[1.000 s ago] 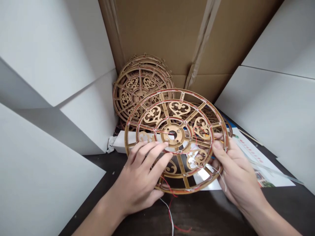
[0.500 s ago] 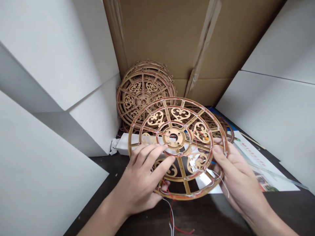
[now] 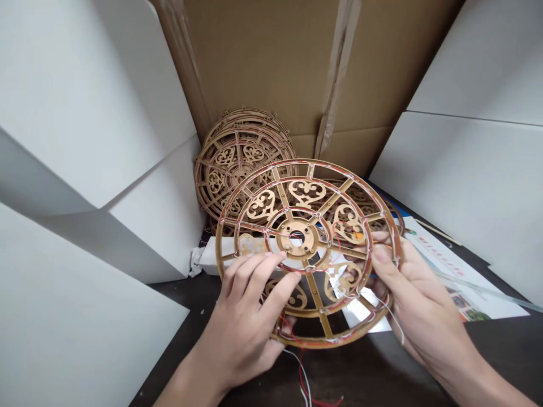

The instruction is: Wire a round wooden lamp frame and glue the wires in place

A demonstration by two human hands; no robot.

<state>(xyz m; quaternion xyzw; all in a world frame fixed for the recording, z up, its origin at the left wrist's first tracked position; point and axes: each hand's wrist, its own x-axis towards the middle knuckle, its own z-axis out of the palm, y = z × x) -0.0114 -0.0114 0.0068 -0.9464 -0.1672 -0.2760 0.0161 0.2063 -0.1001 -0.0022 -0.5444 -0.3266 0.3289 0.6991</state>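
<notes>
A round gold openwork frame, with heart-shaped scrolls and spokes, is held up, tilted toward me. Red and white wires run along its rings, and loose ends hang below its lower rim. My right hand grips the right rim, thumb in front and fingers behind. At the lower left, my left hand lies over the frame with its fingers reaching toward the hub; its thumb is partly hidden below the rim. The fingers curve around the frame there.
Similar round frames lean in a stack against the cardboard behind. More lie at the back right, partly hidden. A printed sheet lies on the dark table at right. White boxes stand left, white panels right.
The view has shifted slightly, and the frame appears a little larger and tilted more upright. Both hands keep their places on it.
</notes>
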